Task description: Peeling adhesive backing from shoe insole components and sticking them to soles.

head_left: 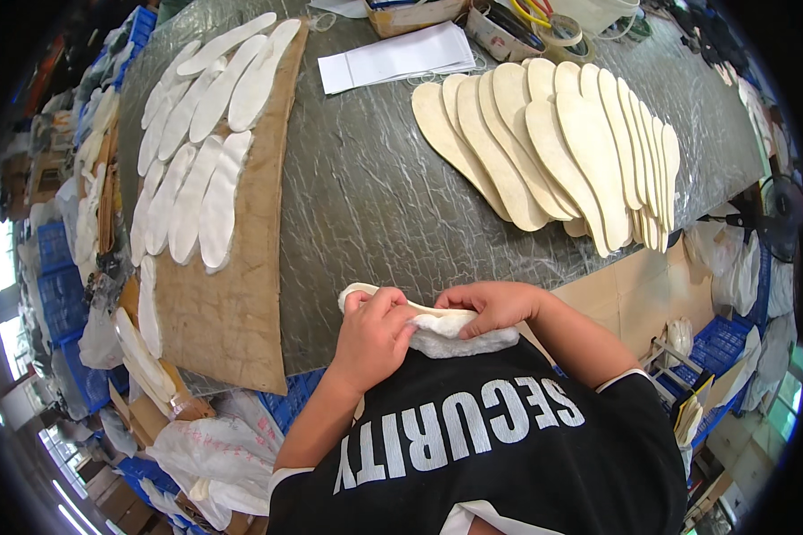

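Observation:
Close against my body, at the near edge of the table, I hold a cream insole (358, 290) with fluffy white fleece (468, 345) around it. My left hand (373, 337) is closed on its left part, the fingertips pressed onto the upper edge. Around the right part, my right hand (498, 305) pinches the fleece and the insole's edge between thumb and fingers. The fleece bunches up below both hands. Whether the insole sits fully inside the fleece is hidden by my fingers.
Cream insoles (580, 160) fan out in overlapping rows at the right. White fleece insoles (207, 98) lie on a brown board (227, 312) at the left. White paper (397, 59), a cardboard box (415, 16) and tape rolls (563, 34) sit at the back. A blue crate (718, 343) stands lower right.

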The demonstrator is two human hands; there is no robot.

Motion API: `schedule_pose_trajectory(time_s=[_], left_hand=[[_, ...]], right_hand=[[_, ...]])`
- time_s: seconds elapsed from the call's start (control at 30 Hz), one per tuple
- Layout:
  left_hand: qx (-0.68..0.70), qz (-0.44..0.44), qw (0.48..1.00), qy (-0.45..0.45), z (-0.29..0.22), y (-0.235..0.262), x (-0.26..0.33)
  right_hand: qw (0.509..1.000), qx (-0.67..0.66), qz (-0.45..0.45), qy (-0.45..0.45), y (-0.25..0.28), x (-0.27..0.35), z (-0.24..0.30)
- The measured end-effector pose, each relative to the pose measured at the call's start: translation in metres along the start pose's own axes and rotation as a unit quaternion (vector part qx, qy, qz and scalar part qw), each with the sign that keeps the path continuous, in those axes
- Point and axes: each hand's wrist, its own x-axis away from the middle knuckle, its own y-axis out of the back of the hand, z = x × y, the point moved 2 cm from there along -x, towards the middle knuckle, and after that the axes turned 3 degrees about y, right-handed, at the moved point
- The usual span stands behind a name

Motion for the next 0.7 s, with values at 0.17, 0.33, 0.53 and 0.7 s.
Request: schedule_pose_trajectory(time_s=[0.17,0.33,0.53,0.7], left_hand=[[0.04,0.06,0.996,0.051,0.0,-0.001,-0.002],[0.023,0.128,0.99,0.051,-0.003,-0.006,-0.007],[0.005,0.103,0.995,-0.004,-0.008,-0.011,-0.011],[0.049,0.025,0.998,-0.041,-0.004,-0.022,-0.004]], right_hand=[[0.996,0.082,-0.016,-0.007,-0.006,0.001,-0.005],[0.983,0.176,-0.045,-0.013,-0.009,0.002,0.009],[0.984,0.169,-0.051,-0.008,-0.012,0.005,0.003],[0.981,0.189,-0.049,-0.011,-0.013,0.008,0.007]])
